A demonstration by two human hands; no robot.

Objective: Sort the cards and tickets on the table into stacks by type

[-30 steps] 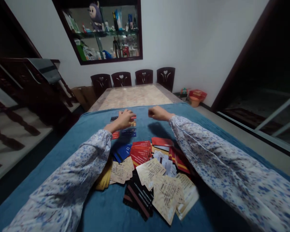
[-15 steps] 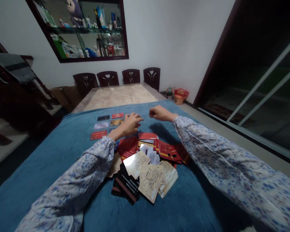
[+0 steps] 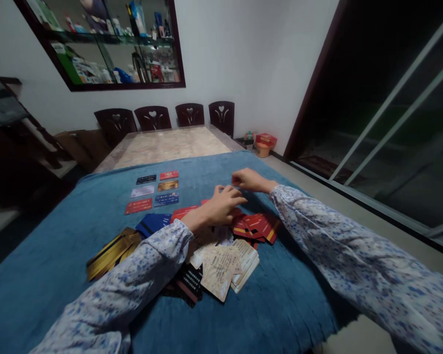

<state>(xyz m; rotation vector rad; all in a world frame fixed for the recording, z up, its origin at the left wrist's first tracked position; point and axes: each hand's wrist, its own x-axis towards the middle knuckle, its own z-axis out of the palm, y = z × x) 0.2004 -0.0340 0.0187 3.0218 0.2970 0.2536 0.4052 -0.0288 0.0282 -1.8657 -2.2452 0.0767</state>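
My left hand [image 3: 223,204] hovers over the card pile with its fingers apart, just above red cards [image 3: 256,226] with yellow stripes. Close beyond its fingertips, my right hand [image 3: 250,180] is closed, knuckles up. Whether anything is between its fingers is hidden. Beneath lie beige printed cards [image 3: 221,268] and black cards [image 3: 190,282]. Blue cards [image 3: 153,223] and a fanned stack of gold cards [image 3: 112,253] are beside my left sleeve. Farther off, single cards lie in two columns, among them a red card [image 3: 138,206] and a blue card [image 3: 166,198].
A blue cloth [image 3: 280,305] covers the near part of the table, with the bare marble top [image 3: 173,142] beyond. Dark chairs [image 3: 190,114] line the far wall under a glass shelf cabinet [image 3: 110,86]. An orange bucket [image 3: 263,149] stands on the floor at the right.
My left hand has moved right from beside the laid-out cards to over the pile, close to my right hand. The view has shifted, bringing the gold and blue stacks into sight.
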